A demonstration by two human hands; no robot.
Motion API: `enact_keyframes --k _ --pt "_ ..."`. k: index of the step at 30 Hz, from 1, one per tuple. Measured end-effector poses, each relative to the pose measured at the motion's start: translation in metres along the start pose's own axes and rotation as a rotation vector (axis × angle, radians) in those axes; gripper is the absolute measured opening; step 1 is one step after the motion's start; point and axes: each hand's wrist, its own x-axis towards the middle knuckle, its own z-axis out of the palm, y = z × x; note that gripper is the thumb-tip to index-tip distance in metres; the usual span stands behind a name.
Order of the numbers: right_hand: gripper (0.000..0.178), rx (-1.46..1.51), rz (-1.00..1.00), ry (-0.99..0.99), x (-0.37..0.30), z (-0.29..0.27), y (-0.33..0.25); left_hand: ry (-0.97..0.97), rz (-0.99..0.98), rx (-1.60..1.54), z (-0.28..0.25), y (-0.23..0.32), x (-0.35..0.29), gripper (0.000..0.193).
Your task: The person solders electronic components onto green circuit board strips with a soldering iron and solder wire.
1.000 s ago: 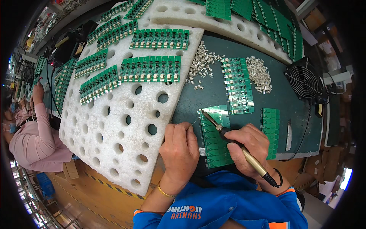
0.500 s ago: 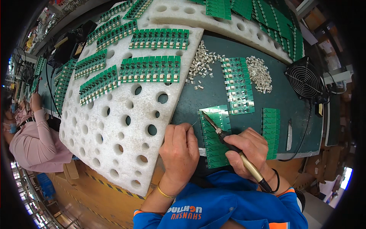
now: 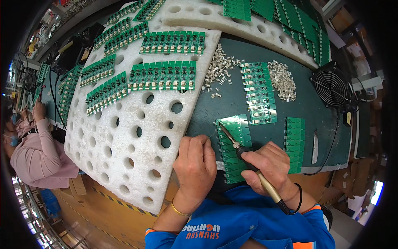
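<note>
A green circuit board panel lies in front of me on the dark work surface. My right hand is closed round the handle of a soldering iron, its tip at the upper left corner of the panel. On the left of the panel, my left hand pinches a thin solder wire, whose end points toward the panel's left edge. Just beyond sits a populated board panel with white connectors along its left side. Another bare green panel lies to the right of my right hand.
White foam sheet with round holes carries several populated panels. Loose connectors lie in two piles. A black fan stands at right; a flat strip lies nearby. A person in pink works at far left.
The soldering iron's tip has shifted slightly up and to the right hand's side stays steep, its handle a little lower. My left hand has barely moved.
</note>
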Motion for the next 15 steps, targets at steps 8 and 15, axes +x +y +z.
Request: enact_keyframes --k 8,15 --pt "0.033 -0.003 -0.008 -0.035 -0.0003 -0.0018 -0.001 -0.016 -0.006 -0.004 -0.0003 0.0002 0.0008 0.007" --pt "0.032 -0.001 0.002 -0.053 -0.0014 -0.0033 -0.0018 -0.005 -0.007 -0.004 0.0011 0.0 0.0006 0.007"
